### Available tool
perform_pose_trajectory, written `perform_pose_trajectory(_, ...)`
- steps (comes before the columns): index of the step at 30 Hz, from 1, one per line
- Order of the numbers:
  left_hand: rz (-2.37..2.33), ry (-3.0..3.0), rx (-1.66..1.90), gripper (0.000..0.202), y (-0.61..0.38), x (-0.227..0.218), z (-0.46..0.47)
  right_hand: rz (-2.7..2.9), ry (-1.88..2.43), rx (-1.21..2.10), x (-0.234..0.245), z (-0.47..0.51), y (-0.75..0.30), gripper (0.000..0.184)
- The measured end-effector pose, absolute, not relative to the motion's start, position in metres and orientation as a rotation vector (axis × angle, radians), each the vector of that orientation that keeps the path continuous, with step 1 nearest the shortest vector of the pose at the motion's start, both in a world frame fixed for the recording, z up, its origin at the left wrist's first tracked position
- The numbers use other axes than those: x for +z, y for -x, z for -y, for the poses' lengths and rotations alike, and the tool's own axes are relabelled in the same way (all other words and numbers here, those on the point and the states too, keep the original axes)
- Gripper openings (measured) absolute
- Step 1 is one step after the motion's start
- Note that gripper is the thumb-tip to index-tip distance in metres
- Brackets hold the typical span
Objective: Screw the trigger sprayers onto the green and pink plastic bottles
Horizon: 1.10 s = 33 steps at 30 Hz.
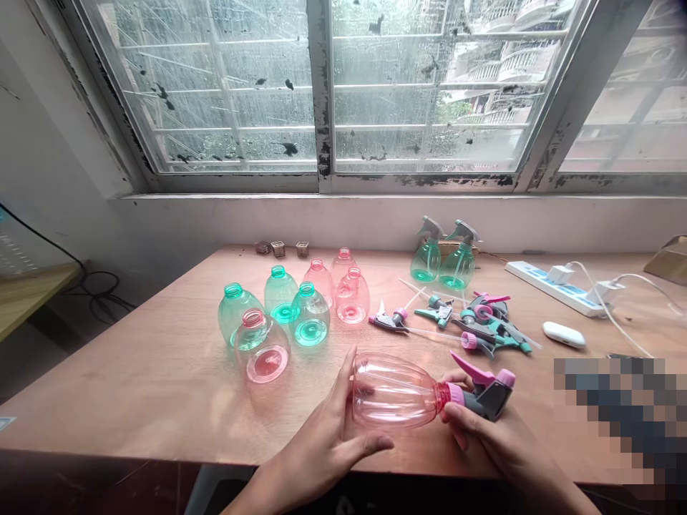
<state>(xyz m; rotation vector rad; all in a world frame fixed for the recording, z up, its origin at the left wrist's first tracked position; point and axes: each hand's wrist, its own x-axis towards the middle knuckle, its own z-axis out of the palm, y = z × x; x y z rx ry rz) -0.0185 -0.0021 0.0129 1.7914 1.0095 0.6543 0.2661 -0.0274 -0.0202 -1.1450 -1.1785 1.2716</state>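
Observation:
Sideways above the table's front edge is a clear pink spray bottle (394, 392), its base to the left. A grey trigger spray head (486, 397) with a pink trigger sits at its neck. My left hand (335, 433) cups the bottle's base, thumb stretched below it. The fingers of my right hand (477, 429) close round the pink collar (456, 395); some are hidden behind it. Beyond my left hand stands an open pink bottle (262, 350). A loose pile of spray heads (486, 322), grey, pink and green, lies beyond my right hand.
Several open green bottles (310, 315) and pink bottles (353, 297) stand at the middle left. Two green spray bottles (456, 268) with heads on stand by the wall. To the right lie a white power strip (558, 287) with cables and a small white case (563, 335).

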Motion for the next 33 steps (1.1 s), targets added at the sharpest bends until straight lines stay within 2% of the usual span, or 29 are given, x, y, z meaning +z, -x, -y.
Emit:
perform_pose_trajectory(8, -1.025, -1.747, 0.627, 0.11, 0.019, 0.0125, 0.0027, 1.197, 1.149, 1.256, -0.0193, 0.027, -0.2667, 0.044)
perform_pose_trajectory(14, -0.981, -1.862, 0.714, 0.097, 0.0201, 0.0091, 0.0027, 1.164, 1.14, 1.254, -0.0203, 0.0271, -0.2652, 0.048)
perform_pose_trajectory(22, -1.026, -1.817, 0.655, 0.114, 0.0185, 0.0142, 0.0026, 1.162, 1.144, 1.277, -0.0189, 0.0278, -0.2658, 0.044)
perform_pose_trajectory(33, -1.046, -1.808, 0.643, 0.106, 0.0181, 0.0183, 0.004, 1.157, 1.149, 1.288, -0.0187, 0.0274, -0.2657, 0.045)
